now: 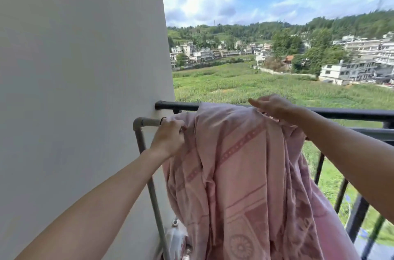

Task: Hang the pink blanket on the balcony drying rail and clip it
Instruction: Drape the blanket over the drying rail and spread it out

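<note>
A pink blanket [238,163] hangs bunched over a balcony's black drying rail [177,106], close to the rail's left end where it meets a white wall [81,68]. The cloth drapes in heavy folds down the near side, its woven bands and a round flower motif showing toward the bottom. The person's left hand [168,136] is closed around a fold at the blanket's left edge, just beside a grey pipe [147,166] that elbows out from the wall and runs downward. The right hand [273,106] rests on top of the blanket at the rail, fingers [254,102] stretched flat and pointing left, not clenched; whether it pinches any cloth beneath cannot be told. Both bare forearms reach in from the lower corners. To the right, the black railing's upright bars [341,193] continue along the balcony edge. Beyond lie a green field [234,85], pale low-rise houses [345,70], wooded hills and a cloud-streaked blue sky.
</note>
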